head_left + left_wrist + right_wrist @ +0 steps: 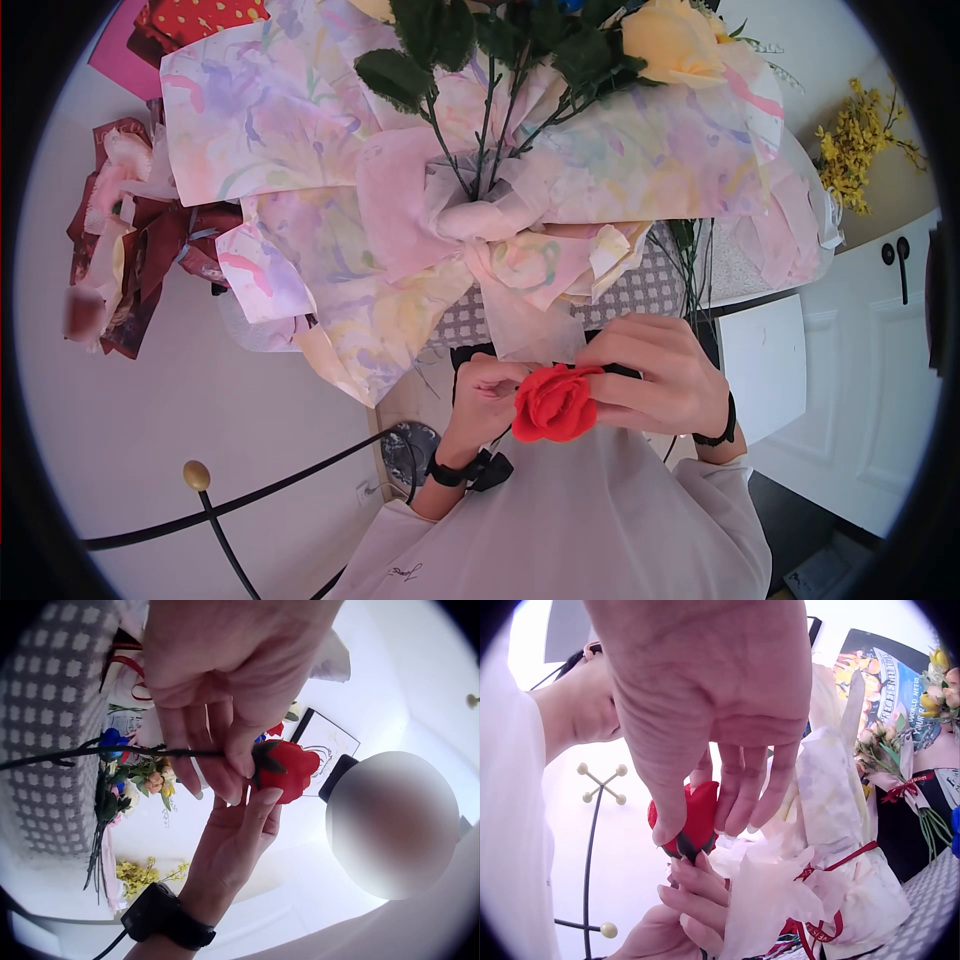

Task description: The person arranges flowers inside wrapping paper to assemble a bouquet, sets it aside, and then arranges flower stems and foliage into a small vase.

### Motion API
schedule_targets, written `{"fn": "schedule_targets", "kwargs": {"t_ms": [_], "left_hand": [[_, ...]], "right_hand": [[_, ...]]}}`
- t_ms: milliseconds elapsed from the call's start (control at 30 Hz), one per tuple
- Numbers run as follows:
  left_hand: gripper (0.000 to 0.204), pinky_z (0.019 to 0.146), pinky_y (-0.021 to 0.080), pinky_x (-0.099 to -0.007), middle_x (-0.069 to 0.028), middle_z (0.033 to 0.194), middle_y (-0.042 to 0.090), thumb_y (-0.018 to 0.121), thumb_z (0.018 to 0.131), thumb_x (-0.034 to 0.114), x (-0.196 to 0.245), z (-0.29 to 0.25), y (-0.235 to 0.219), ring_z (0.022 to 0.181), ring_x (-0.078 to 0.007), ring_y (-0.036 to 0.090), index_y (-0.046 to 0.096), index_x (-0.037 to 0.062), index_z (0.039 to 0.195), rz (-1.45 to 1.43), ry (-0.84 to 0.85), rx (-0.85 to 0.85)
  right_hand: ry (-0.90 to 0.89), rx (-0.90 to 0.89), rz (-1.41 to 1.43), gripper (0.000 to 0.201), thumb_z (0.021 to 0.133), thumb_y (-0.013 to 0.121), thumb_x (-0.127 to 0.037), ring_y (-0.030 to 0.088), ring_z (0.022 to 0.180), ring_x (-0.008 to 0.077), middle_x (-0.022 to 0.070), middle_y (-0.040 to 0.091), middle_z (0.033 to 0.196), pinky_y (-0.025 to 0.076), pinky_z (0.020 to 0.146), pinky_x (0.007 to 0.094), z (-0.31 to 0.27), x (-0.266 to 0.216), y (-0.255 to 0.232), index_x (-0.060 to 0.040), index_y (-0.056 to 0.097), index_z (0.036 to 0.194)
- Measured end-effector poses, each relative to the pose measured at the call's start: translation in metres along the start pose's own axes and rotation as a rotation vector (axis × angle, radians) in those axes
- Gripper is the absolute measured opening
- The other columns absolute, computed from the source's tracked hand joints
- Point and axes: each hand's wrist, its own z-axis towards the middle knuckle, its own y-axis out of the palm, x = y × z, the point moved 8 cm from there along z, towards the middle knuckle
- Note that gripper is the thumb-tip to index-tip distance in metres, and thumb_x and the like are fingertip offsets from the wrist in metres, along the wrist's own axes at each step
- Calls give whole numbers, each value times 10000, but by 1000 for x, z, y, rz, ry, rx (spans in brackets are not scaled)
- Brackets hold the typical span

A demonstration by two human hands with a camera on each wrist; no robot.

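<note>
A red rose [555, 403], an artificial-looking one, is held between both hands in front of the person's shirt. The left hand [485, 395] pinches its dark stem [112, 751] just under the green sepals [271, 761]. From the other side, the right hand [660, 375] grips the red petals, its thumb [670, 817] lying along the outside of the bloom. Beyond the hands lies a bouquet wrap [300, 130] of pastel patterned paper, gathered at a pale pink tie [490, 215]. Green leafy stems [490, 120] rise from that gather, and a peach rose [672, 45] shows at the upper right.
The bouquet lies on a grey checked cloth [640, 297]. Loose green stems [690, 260] hang beside it. Dark red wrapped items [140, 260] are at the left, a black metal rail [290, 475] at the lower left, and a white door [850, 370] at the right.
</note>
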Motion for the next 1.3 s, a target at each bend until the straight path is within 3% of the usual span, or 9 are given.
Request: {"fn": "schedule_targets", "kwargs": {"t_ms": [600,700,767,800,833,867,933,1033,1300], "left_hand": [[150,788,559,-257,-122,894,758,754,840,29,33,-38,-21,796,-170,727,704,-59,952,301,-135,157],[201,791,565,-313,-130,1016,750,698,884,112,84,-32,-2,924,-173,722,697,-16,1040,492,-33,-234],[275,832,558,-315,-123,1141,730,689,887,124,99,-35,-9,1032,-163,700,691,-14,1125,-44,-251,-42],[308,872,555,-312,-158,1229,694,686,878,97,136,-21,3,1062,-225,691,686,-36,1155,8,325,-143],[300,886,555,-337,-175,1227,676,661,901,81,134,-32,-7,1050,-313,678,681,-23,1181,405,-211,21],[143,647,563,-389,-118,853,735,622,956,177,170,-25,2,788,-325,673,699,57,944,624,436,135],[182,643,539,-355,-76,806,697,677,958,265,203,-25,4,812,-277,635,667,102,878,584,616,192],[286,509,430,-275,-4,925,486,637,994,410,253,-33,-1,819,-144,362,574,137,938,751,767,37],[258,500,474,-257,-118,932,629,596,1032,245,270,36,25,564,-141,549,623,-12,1018,692,682,236]], "right_hand": [[72,223,11,234,663,824,3,613,538,209,68,667,705,454,471,291,-22,-9,-30,-34,671,836],[119,138,69,242,663,834,-15,615,540,216,71,670,704,454,472,296,-22,-9,-17,-39,677,846],[123,101,77,243,683,839,-37,633,574,219,72,684,765,469,492,301,-15,-14,-6,-39,684,871],[114,29,92,240,701,836,-52,642,602,221,69,686,805,481,509,308,-10,-18,5,-38,686,888],[109,-41,107,238,719,833,-66,651,631,224,67,687,845,492,526,314,-8,-21,16,-38,687,906],[107,-121,96,197,785,804,-119,647,699,222,55,662,895,518,583,337,-8,-23,27,-51,678,921],[97,-140,133,191,797,794,-124,645,702,227,57,651,879,520,591,335,-7,-26,38,-51,674,926],[103,-164,203,181,818,777,-130,642,710,240,61,633,853,521,603,339,-13,-28,49,-51,665,936],[229,-176,261,164,849,749,-129,645,727,270,81,636,844,518,614,367,-40,-20,58,-43,656,954]]}}
